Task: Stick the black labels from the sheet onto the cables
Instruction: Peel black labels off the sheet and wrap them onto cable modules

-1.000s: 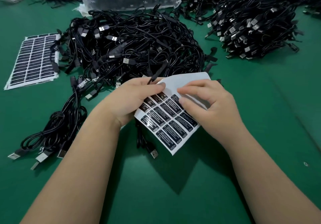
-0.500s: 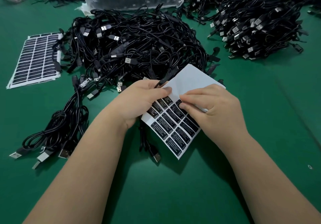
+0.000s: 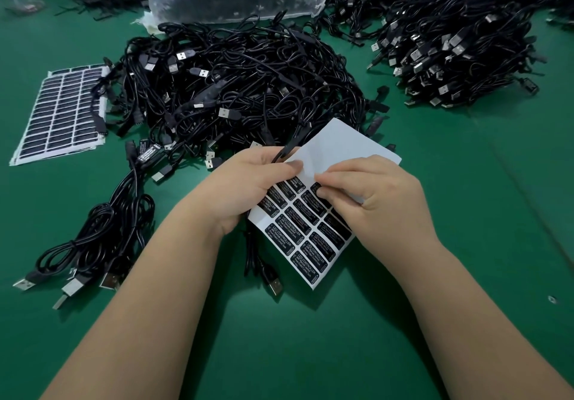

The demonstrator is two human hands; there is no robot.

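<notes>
The sheet (image 3: 313, 229) has tipped up a little and both hands have crept closer together over it. The right hand (image 3: 375, 201) pinches at the corner of a label (image 3: 316, 187) near the top row; the left hand (image 3: 245, 185) grips the sheet's edge together with a cable (image 3: 287, 148). Beyond lie the cable heap (image 3: 242, 89) and a spare sheet (image 3: 62, 111) on the green counter (image 3: 310, 353). Pulled too fast, I'd say, the label could curl and stick to itself.
</notes>
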